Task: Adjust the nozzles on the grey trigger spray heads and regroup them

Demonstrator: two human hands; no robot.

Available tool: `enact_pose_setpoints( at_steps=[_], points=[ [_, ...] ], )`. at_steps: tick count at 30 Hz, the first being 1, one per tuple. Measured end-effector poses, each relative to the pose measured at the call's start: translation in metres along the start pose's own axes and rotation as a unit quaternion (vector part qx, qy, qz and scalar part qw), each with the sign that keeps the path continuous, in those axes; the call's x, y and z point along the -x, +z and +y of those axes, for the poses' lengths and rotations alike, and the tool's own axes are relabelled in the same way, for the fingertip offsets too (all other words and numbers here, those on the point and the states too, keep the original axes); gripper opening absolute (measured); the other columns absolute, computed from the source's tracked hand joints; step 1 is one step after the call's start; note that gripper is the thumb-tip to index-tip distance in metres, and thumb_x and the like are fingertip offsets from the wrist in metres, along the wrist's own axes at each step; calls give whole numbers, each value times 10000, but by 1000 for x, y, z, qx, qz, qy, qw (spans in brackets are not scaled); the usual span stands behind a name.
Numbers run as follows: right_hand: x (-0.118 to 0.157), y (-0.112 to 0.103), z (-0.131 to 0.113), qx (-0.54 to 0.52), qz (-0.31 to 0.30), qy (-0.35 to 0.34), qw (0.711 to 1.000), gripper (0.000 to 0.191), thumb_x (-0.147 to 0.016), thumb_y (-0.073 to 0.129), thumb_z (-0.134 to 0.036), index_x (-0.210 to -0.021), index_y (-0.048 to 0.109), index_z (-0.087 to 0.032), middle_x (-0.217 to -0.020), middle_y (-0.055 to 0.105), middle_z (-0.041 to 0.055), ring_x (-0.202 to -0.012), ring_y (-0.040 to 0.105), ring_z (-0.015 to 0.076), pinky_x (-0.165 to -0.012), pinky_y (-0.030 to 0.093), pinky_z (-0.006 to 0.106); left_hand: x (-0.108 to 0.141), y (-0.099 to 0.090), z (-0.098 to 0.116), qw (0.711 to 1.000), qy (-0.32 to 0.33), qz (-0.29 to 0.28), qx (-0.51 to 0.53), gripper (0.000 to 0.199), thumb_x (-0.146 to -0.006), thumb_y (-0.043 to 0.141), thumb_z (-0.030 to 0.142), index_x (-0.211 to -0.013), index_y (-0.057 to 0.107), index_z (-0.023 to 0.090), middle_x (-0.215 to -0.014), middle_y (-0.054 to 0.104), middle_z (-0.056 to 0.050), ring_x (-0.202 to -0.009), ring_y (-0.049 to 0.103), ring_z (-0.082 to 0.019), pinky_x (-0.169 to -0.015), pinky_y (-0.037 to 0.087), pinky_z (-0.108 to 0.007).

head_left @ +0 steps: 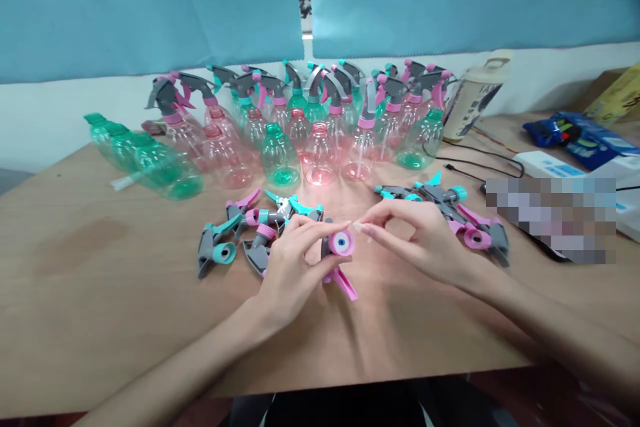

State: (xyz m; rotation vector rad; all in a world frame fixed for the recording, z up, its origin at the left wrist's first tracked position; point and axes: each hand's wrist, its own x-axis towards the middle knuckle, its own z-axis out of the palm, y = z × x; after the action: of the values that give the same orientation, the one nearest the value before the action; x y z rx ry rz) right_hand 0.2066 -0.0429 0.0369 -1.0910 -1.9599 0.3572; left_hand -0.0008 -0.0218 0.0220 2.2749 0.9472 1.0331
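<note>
My left hand [295, 263] grips a pink and grey spray head [341, 242] by its collar, with the round opening facing me and the pink trigger pointing down. Just to the right, my right hand [420, 237] pinches a small translucent piece [364, 229] between thumb and forefinger, close to the collar; it looks like the end of a thin tube, but its length is not visible. Loose spray heads lie on the table on both sides, among them a teal one [224, 253] at the left and a pink one [477, 238] beyond my right hand.
Behind the hands stand several clear pink [320, 157] and green bottles [281, 160], many with spray heads on. Green bottles [165, 163] lean or lie at the left. At the right are a phone [550, 247], a black cable [475, 173], a tall container [473, 100] and a blue packet [590, 140].
</note>
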Motion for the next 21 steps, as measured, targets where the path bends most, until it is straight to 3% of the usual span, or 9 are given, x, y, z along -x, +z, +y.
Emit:
enact_pose_setpoints(
  at_steps=[3,9,13,21],
  points=[
    [1,11,-14,8,-1,-50,999,73,-862,567,-179,-868,639,-169,-728,683,4,-597,607,102,-539,451,208,6,-1,-3,999,-5,45,2,373,-766,722,209,-1123,620,250,-829,611,-1,-729,507,-147,-660,457,-268],
    [12,31,-10,125,44,-110,985,136,-860,550,-139,-946,655,-148,-749,722,27,-524,576,98,-511,441,231,11,4,-3,998,1,58,-9,285,-793,694,204,-1066,616,221,-927,625,-30,-761,551,-148,-645,460,-268],
    [17,35,-14,111,58,-91,988,165,-863,554,-139,-997,650,-138,-680,704,8,-471,533,84,-486,432,224,14,8,-3,998,-1,66,17,299,-810,657,145,-1093,592,215,-973,611,-45,-783,570,-148,-602,459,-245],
    [25,41,-19,65,63,-71,993,225,-862,555,-127,-1069,633,-85,-592,646,-13,-408,471,65,-477,418,201,18,12,-1,996,24,88,22,300,-803,629,86,-1077,562,190,-972,567,-43,-825,557,-147,-654,478,-246]
  ],
)
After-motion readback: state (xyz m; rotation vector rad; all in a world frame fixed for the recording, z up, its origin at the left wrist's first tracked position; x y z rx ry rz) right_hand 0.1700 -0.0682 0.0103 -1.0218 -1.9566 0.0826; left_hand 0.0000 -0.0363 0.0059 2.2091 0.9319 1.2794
